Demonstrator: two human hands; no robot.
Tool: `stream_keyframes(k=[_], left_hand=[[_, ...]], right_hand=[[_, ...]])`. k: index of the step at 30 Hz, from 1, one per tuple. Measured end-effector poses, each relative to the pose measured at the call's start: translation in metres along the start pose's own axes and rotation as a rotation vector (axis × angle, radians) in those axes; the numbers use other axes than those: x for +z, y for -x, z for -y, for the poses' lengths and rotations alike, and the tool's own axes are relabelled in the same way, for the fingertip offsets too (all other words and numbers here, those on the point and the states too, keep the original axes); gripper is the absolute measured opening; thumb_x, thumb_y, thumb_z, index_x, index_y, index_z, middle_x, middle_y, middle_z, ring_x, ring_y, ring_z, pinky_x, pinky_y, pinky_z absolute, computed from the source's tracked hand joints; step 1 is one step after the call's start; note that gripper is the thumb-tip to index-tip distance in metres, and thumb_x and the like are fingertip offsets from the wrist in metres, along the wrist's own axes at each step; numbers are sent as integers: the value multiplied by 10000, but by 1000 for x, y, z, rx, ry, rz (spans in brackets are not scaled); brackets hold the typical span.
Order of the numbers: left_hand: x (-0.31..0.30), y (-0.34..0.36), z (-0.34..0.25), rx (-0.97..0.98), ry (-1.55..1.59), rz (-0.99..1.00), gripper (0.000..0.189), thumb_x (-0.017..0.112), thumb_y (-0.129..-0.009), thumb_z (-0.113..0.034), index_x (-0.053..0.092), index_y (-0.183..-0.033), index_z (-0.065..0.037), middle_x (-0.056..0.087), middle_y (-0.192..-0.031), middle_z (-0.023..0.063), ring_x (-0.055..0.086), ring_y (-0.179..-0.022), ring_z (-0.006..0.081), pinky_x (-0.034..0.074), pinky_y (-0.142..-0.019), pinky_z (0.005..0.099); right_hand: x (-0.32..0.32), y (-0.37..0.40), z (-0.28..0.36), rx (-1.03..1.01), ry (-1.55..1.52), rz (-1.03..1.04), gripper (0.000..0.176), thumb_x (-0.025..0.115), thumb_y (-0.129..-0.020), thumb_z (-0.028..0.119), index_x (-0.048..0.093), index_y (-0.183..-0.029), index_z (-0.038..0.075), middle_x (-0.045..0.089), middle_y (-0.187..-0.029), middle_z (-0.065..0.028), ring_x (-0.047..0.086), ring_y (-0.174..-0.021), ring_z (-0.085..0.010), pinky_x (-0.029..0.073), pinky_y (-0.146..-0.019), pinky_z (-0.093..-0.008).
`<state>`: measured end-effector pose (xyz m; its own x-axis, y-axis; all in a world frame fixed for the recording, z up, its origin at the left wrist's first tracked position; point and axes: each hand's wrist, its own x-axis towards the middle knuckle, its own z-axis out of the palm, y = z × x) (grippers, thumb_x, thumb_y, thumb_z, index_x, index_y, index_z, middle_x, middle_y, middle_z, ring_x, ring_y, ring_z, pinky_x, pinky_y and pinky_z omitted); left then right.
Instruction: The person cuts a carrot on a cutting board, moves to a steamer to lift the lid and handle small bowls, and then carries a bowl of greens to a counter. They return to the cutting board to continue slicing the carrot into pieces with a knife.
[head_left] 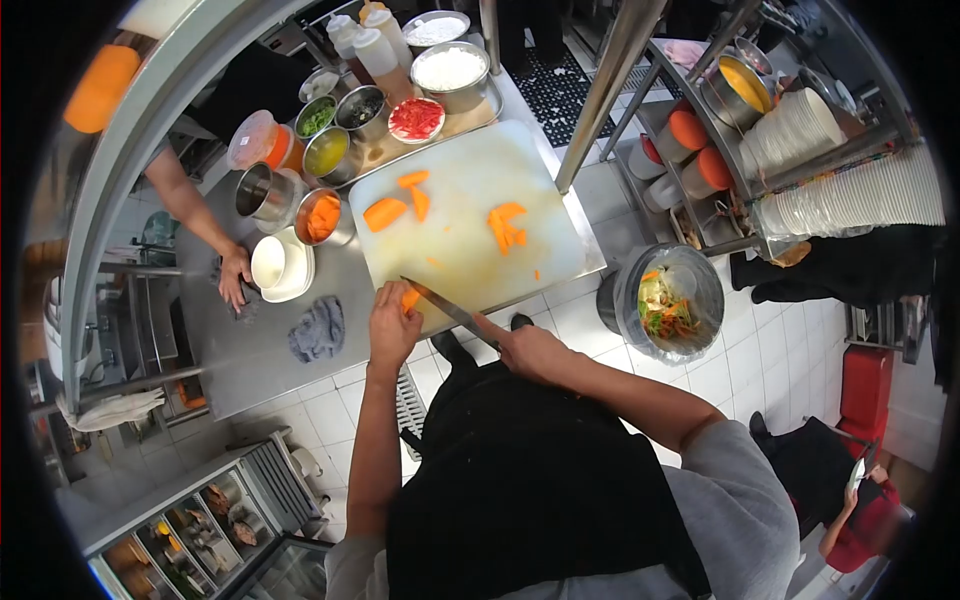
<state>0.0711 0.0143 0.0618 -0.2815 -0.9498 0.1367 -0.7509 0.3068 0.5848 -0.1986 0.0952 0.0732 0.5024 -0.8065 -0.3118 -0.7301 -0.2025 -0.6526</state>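
Note:
My left hand [395,325] is closed on an orange carrot piece [410,298] at the near edge of the white cutting board [460,240]. In my right hand [525,348] is the handle of a knife [450,309], its blade reaching left to beside the carrot piece. Larger carrot chunks [384,213] lie on the board's left part, and smaller cut pieces [507,225] on its right. A metal bowl of carrot pieces [322,217] stands just left of the board.
Several metal bowls and squeeze bottles [375,52] stand behind the board. Another person's hand [235,280] rests on a cloth at the left, near white bowls [283,262]. A grey towel [317,329] lies nearer. A lined waste bin [680,303] stands right of the table.

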Motion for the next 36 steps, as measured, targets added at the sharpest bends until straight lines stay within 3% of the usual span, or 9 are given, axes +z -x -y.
stream_keyframes(k=[5, 8, 10, 11, 20, 36], left_hand=[[0, 1, -3, 20, 15, -11, 353, 599, -780, -1, 606, -1132, 24, 613, -1074, 232, 592, -1067, 461, 494, -950, 490], [-3, 2, 0, -2, -10, 14, 358, 612, -773, 7, 610, -1131, 30, 615, -1073, 227, 598, -1064, 453, 498, -951, 475], [-2, 2, 3, -18, 66, 14, 379, 622, -763, -2, 626, -1142, 16, 616, -1078, 207, 591, -1061, 434, 498, -936, 486], [-2, 1, 4, -18, 67, 12, 379, 622, -763, -2, 626, -1142, 16, 616, -1078, 207, 591, -1061, 434, 498, -936, 486], [-5, 2, 7, -9, 80, 0, 383, 639, -758, 6, 634, -1141, 18, 629, -1056, 212, 597, -1053, 434, 496, -931, 492], [-6, 0, 7, -13, 88, 10, 354, 638, -749, 33, 629, -1103, 15, 638, -1051, 209, 599, -1039, 429, 498, -936, 479]], right_hand=[[-20, 7, -9, -44, -77, -31, 778, 583, -960, 146, 265, -1671, 141, 706, -799, -277, 696, -720, -464, 561, -695, -579], [-45, 13, -6, -26, -230, -69, 723, 546, -986, 133, 310, -1668, 181, 718, -788, -232, 703, -653, -385, 584, -660, -526], [-57, 16, -4, 185, -610, 123, 696, 498, -1011, 108, 314, -1672, 225, 719, -773, -166, 672, -566, -260, 604, -622, -428], [-54, 15, -5, 189, -661, 156, 682, 471, -1028, 92, 309, -1676, 233, 706, -778, -114, 617, -522, -161, 599, -591, -336], [-26, 6, -17, 228, -858, 206, 708, 468, -1034, 87, 304, -1672, 349, 695, -777, -96, 581, -502, -133, 576, -547, -311], [-22, 7, -20, 248, -901, 238, 712, 467, -1044, 92, 289, -1675, 368, 682, -795, -85, 566, -513, -119, 553, -543, -299]])
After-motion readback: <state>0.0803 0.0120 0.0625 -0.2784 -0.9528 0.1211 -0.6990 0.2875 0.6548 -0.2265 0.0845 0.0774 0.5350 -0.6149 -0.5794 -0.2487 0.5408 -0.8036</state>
